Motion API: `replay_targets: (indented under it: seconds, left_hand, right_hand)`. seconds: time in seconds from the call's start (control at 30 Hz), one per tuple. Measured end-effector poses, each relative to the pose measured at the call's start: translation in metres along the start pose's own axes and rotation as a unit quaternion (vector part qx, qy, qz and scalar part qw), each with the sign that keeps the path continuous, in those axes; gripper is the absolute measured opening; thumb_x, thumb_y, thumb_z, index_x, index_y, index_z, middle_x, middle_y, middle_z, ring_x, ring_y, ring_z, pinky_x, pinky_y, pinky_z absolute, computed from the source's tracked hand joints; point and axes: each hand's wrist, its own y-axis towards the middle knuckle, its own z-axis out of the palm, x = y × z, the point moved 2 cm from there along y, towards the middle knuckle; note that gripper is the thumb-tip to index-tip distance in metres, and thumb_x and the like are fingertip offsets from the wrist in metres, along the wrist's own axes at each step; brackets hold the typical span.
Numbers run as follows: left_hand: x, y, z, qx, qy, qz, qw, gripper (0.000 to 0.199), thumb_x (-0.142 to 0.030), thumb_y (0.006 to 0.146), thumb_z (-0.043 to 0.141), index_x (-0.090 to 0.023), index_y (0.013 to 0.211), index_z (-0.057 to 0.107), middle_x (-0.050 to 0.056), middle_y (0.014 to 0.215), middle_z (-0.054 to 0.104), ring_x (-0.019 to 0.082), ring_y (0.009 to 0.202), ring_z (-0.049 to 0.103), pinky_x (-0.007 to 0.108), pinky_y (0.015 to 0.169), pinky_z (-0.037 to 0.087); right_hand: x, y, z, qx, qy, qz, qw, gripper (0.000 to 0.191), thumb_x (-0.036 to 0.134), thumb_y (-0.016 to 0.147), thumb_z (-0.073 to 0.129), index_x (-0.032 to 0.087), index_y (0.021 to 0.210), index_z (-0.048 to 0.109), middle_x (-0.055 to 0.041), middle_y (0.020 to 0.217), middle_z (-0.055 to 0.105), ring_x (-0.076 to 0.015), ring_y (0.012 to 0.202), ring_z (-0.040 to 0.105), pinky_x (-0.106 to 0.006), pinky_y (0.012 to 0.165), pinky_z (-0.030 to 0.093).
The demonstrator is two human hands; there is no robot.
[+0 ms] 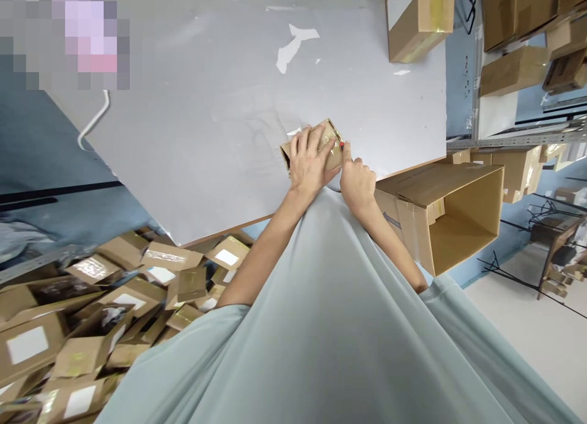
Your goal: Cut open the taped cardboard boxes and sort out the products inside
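Note:
A small brown cardboard box with shiny clear tape lies on the grey-white tabletop near its front edge. My left hand spreads over the box and grips it from above, fingers towards its far side. At the box's right edge is my right hand, with its index finger stretched along a small tool. Only a bit of red on this tool shows at the fingertip, against the taped edge; the rest is hidden in the closed fingers. A dark gap shows at the box's left end.
Many cardboard boxes lie piled below the table at left. A large open carton stands at right. Another box rests on the table's far right corner. Scraps of white paper and a white cable are on the tabletop.

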Motion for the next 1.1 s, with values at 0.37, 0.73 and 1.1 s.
replay_targets:
  seconds: [0.37, 0.73, 1.1]
  left_hand:
    - [0.007, 0.000, 0.003, -0.002, 0.014, 0.001, 1.000, 0.070, -0.066, 0.094, 0.086, -0.030, 0.152, 0.070, 0.010, 0.185, 0.048, 0.047, 0.175, 0.034, 0.073, 0.143, 0.018]
    - [0.008, -0.008, 0.003, 0.004, 0.043, 0.000, 0.999, 0.076, -0.069, 0.091, 0.085, -0.035, 0.157, 0.070, 0.009, 0.184, 0.049, 0.048, 0.174, 0.035, 0.072, 0.143, 0.017]
    - [0.014, -0.020, -0.006, -0.025, 0.076, -0.037, 0.996, 0.086, -0.088, 0.097, 0.067, -0.032, 0.163, 0.065, 0.014, 0.181, 0.052, 0.046, 0.176, 0.034, 0.071, 0.145, 0.015]
  right_hand:
    - [-0.035, 0.019, 0.031, -0.020, 0.132, -0.021, 0.991, 0.065, 0.027, 0.120, 0.040, 0.020, 0.184, 0.035, -0.0195, 0.126, 0.085, -0.0393, 0.118, 0.081, -0.056, 0.107, 0.063]
    - [-0.074, 0.018, 0.062, -0.073, 0.278, -0.127, 0.949, 0.065, 0.051, 0.122, 0.033, 0.027, 0.180, 0.046, -0.0116, 0.114, 0.085, -0.0357, 0.105, 0.083, -0.056, 0.104, 0.063]
    - [-0.105, 0.083, 0.090, 0.033, 0.689, -0.109, 0.716, 0.059, 0.081, 0.101, 0.068, 0.027, 0.125, 0.072, 0.0041, 0.079, 0.070, -0.0144, 0.054, 0.060, -0.028, 0.056, 0.054]
